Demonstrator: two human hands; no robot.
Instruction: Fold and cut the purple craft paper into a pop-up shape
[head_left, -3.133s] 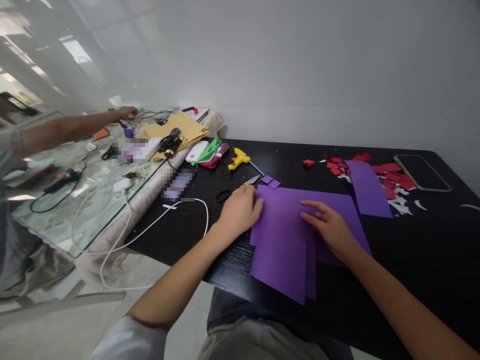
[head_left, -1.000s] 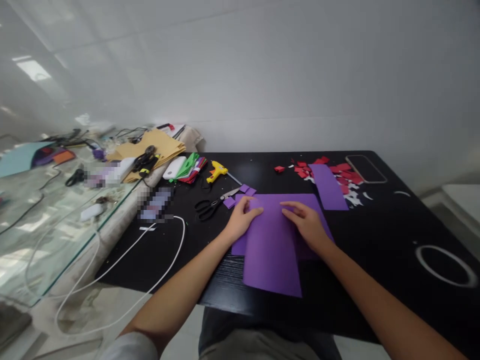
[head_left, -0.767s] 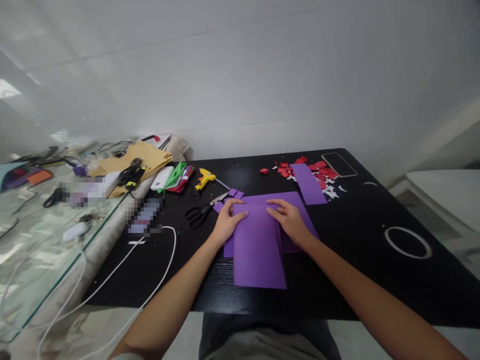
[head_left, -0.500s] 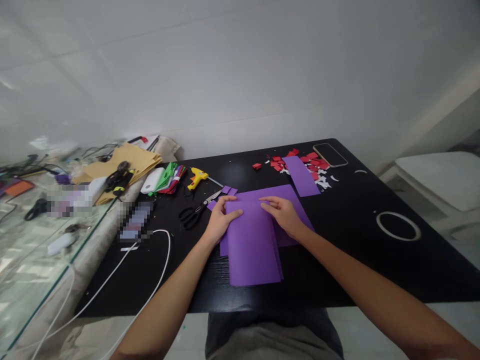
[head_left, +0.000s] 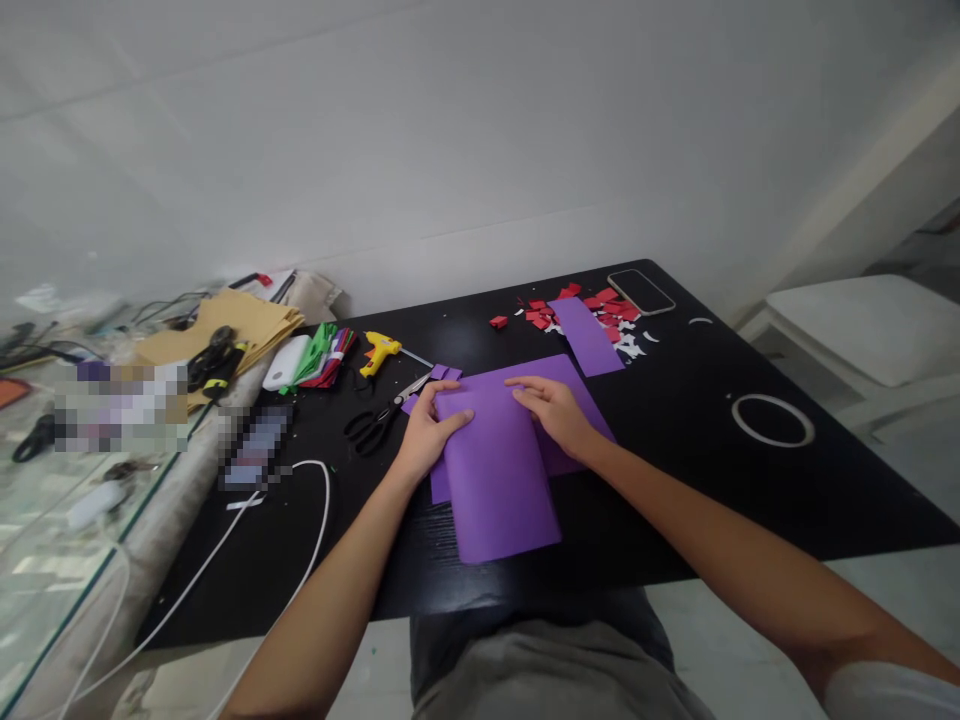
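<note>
Both hands grip a purple sheet of paper (head_left: 499, 480), bent over into a rounded fold that hangs toward the table's front edge. My left hand (head_left: 431, 430) pinches its upper left corner, thumb on top and fingers behind. My right hand (head_left: 547, 410) holds the upper right side between thumb and fingers. Under the folded sheet lies a wider purple sheet (head_left: 574, 395), flat on the black table. Black-handled scissors (head_left: 382, 418) rest left of my left hand, beside small purple paper pieces (head_left: 446, 372).
A yellow glue gun (head_left: 381, 352) lies behind the scissors. A purple strip (head_left: 589, 338) covers part of a pile of red and white scraps (head_left: 544, 315). A phone (head_left: 641, 291) is at the back right, a tape-like ring (head_left: 772, 420) at the right. A white cable (head_left: 326, 500) loops at left.
The view has swung to the right, and a co-worker's arm has left the picture at left. The loose ends of the folded sheet have drawn together between my hands.
</note>
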